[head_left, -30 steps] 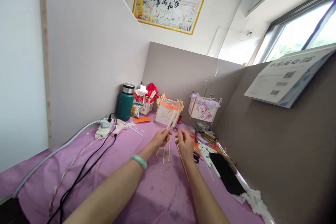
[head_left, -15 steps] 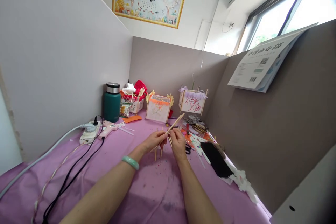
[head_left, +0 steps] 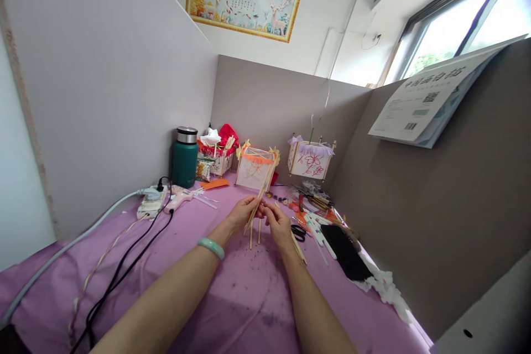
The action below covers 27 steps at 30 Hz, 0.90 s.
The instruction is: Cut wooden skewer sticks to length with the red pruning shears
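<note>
Your left hand [head_left: 244,213] has its grip closed around several wooden sticks [head_left: 264,183], raised above the purple-covered table [head_left: 249,310]. The sticks are slim, straight and pale, with no paint visible, and slant with their upper ends in front of the orange-fringed lantern [head_left: 250,175]. Your right hand [head_left: 280,225] is beside the left, fingers bent and drawn close together — whether that grip has hold of anything cannot be told. Two loose sticks [head_left: 251,239] of the same pale tone show below your hands; further sticks [head_left: 299,252] lie beside your right wrist — near the black-handled scissors [head_left: 298,234].
</note>
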Tool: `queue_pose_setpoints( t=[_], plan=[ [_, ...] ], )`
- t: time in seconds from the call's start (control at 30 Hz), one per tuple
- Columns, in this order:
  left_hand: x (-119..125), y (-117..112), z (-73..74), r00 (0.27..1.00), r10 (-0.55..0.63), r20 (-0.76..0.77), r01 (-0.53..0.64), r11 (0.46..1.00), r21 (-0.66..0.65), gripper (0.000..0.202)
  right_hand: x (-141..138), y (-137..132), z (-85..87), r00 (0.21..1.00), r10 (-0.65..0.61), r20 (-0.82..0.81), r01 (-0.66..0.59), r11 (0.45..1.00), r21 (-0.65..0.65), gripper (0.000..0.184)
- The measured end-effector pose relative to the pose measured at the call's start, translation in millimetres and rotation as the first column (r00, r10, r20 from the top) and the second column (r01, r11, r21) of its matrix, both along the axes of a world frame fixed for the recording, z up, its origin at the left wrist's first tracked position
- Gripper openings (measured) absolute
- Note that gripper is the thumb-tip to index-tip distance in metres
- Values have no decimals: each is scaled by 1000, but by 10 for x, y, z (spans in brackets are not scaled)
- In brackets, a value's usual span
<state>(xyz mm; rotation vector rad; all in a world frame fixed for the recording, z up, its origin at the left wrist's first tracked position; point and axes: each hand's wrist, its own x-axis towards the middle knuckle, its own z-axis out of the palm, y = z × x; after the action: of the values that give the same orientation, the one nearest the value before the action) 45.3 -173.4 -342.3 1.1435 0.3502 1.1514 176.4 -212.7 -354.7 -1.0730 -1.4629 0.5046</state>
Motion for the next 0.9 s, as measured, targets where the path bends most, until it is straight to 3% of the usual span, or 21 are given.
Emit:
queue_pose_setpoints(
  t=[0.13,0.23,0.47,0.9],
  plan=[
    [-57,37,22,988,52,144,-36,993,-110,29,-45,-42,-10,999,48,20,-45,991,-124,37],
    [-65,30,28,987,29,157,-7,990,-143,28,-60,-37,-49,996,87,32,-81,981,-178,39],
    [-12,-9,4,993,-52,108,67,988,-139,31,-104,-57,-64,977,93,194,-59,983,-176,25],
    [-113,-72,119,992,-51,112,60,995,-80,32,-168,-69,-150,908,107,406,-47,987,-155,20]
  ],
)
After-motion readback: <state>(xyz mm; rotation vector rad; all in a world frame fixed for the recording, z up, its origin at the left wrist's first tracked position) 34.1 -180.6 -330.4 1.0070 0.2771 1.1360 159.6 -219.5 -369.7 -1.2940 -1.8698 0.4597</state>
